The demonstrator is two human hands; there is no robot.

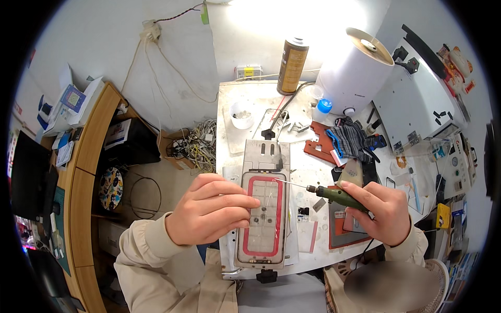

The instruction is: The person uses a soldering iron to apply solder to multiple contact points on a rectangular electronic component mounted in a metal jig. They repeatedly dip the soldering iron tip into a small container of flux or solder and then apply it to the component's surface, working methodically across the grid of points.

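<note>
My right hand (383, 211) is wrapped round a dark green pen-shaped rotary tool (342, 198). A long thin bit (292, 183) runs from its black chuck to the upper part of a flat rectangular panel (267, 229) with a rounded red border. This panel lies in a metal holding fixture (259, 151) with black knobs at its far and near ends. Over the panel's left edge, my left hand (214, 208) has its fingers stretched out, fingertips at the panel's surface; its thumb is hidden. Whether the bit touches the panel I cannot tell.
On the white table (229, 104) stand a white cup (241, 116), a spray can (292, 65) and a white cylindrical appliance (355, 73). Grey gloves (352, 138) lie at the right, near a blue-capped bottle (322, 108). A cable tangle (201, 146) sits left of the table.
</note>
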